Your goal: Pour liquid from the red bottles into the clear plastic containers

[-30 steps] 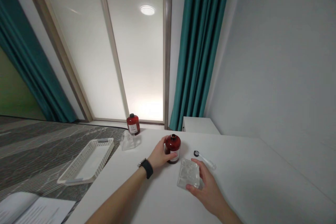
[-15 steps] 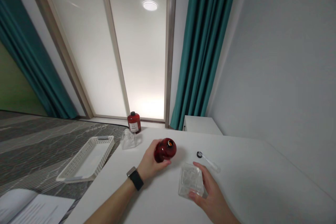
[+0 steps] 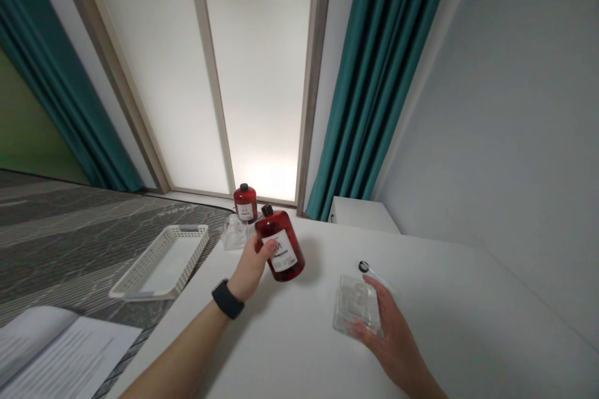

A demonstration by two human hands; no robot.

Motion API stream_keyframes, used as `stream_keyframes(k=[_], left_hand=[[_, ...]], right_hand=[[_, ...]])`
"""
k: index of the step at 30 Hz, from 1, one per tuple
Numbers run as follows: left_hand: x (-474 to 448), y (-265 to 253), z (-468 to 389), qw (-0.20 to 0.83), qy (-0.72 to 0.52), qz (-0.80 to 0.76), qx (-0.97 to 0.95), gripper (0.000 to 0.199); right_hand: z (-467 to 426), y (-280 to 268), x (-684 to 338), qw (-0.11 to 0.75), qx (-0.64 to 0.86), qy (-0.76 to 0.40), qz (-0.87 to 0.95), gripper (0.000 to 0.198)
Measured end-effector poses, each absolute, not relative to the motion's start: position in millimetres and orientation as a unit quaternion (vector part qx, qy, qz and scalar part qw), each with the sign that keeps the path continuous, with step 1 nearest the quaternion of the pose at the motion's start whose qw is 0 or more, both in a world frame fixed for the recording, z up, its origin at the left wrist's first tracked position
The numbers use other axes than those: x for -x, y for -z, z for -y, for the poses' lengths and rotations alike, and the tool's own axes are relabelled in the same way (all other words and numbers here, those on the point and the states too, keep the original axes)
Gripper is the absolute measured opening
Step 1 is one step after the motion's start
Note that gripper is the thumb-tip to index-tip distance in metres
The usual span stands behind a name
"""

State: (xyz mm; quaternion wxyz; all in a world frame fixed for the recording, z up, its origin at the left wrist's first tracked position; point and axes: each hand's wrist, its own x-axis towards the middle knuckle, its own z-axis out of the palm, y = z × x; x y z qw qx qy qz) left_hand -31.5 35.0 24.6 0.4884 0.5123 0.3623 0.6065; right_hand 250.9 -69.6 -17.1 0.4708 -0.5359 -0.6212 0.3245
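My left hand [image 3: 253, 267] is closed round a dark red bottle [image 3: 291, 271] with a white label, its thumb across the label. The bottle is held above the white table, its uncapped-looking neck tilted up and left. My right hand [image 3: 393, 333] grips a clear, square-sided container [image 3: 353, 307] by its right side, fingers at the back and thumb in front. Just beyond those fingers lies a slim clear piece with a black end [image 3: 364, 267], partly hidden by the hand.
A second red bottle [image 3: 246, 206], black-capped and labelled, stands at the table's far left corner. Before it is another clear container [image 3: 234, 234]. Left of the table are a white perforated basket [image 3: 120, 287] and an open booklet [image 3: 70, 349]. A white cabinet [image 3: 362, 215] stands behind.
My left hand has turned the red bottle from mouth-toward-me to nearly upright, label facing me. My right hand still grips the clear container. The whole view has shifted slightly.
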Motion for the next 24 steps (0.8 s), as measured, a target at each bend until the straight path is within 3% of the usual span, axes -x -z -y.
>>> stream_keyframes(k=[9,17,24], left_hand=[[25,-28,-30,0.520,-0.545,-0.369,-0.544,0.050],[11,-27,-6,0.269,-0.409,-0.357,-0.795,0.071],[-2,-13,-4,0.328,-0.403,-0.320,-0.792,0.070]], right_hand=[[67,29,-254,0.483,0.509,-0.340,0.626,0.070],[63,28,-254,0.517,0.506,-0.271,0.635,0.063],[61,-2,-254,0.495,0.493,-0.227,0.678,0.063]])
